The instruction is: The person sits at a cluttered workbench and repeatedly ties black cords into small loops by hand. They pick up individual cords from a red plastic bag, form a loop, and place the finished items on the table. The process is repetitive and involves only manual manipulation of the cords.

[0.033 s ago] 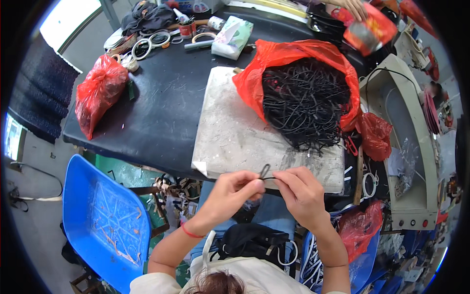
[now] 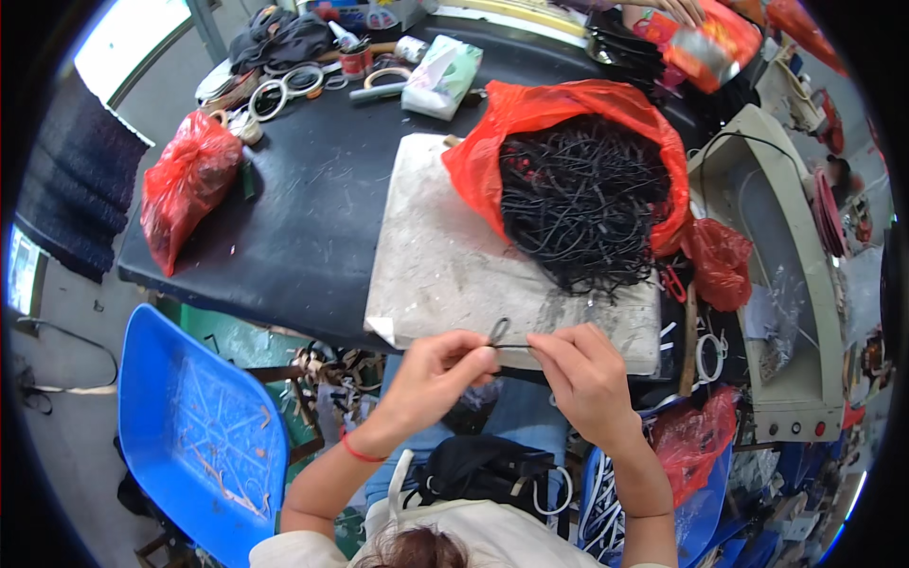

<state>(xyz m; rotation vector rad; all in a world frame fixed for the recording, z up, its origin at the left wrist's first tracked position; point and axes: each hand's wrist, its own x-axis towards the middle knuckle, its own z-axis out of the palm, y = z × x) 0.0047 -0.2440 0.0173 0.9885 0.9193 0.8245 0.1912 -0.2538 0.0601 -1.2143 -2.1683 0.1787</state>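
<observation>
A thin black cord stretches between my two hands over the near edge of a worn white board. The fingers of my left hand pinch it where a small loop stands up. My right hand pinches the cord's other end, a short gap away. Beyond my hands, an open red plastic bag lies on the board, with a tangled heap of black cords spilling from its mouth.
A tied red bag sits at the table's left, with tape rolls and a tissue pack behind. A blue tub stands lower left. At right is a beige machine housing. Another person's hand shows at the far right.
My hands have drawn slightly apart, so more straight cord shows between them. The other person's hand and the red packet beside it have shifted a little.
</observation>
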